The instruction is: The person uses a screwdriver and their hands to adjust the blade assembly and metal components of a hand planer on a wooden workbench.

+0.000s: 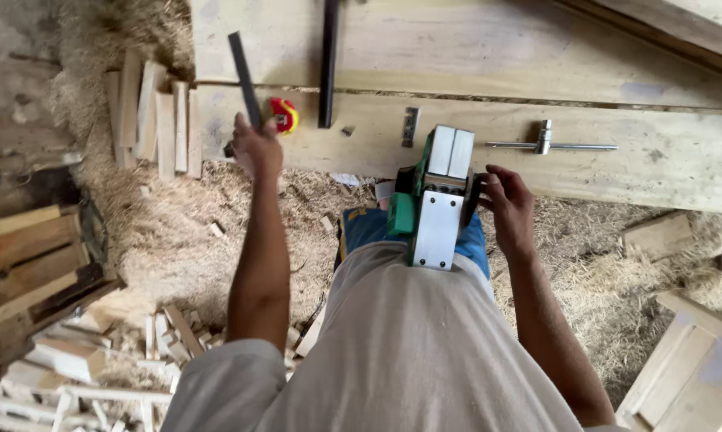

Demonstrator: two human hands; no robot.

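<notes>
The planer [435, 198] is a green power tool turned upside down, so that its flat metal sole faces the camera. The sole is a pale grey plate in two parts, with small screws at the corners of the nearer part. The body beside the plate is green plastic with black parts. The tool rests against the person's lap, at the near edge of the bench [537, 136], between the two arms.

The right hand [506, 204] touches the right side of the planer; its fingers are bent and a little apart, the tips at a black round part of the tool. The left hand [256, 148] is raised and its fingers are closed around a dark, flat, narrow bar [242, 76], which stands tilted above the hand.

The bench is made of wide, pale, rough planks. On it lie a red and yellow tape measure [283, 114], a small grey metal plate [410, 126], a shiny T-shaped wrench [546, 144] and a long black strip [328, 60]. At the left end of the bench short wooden slats [154, 120] lie side by side. The floor [177, 240] is covered with light, fluffy wood shavings and small offcuts.
</notes>
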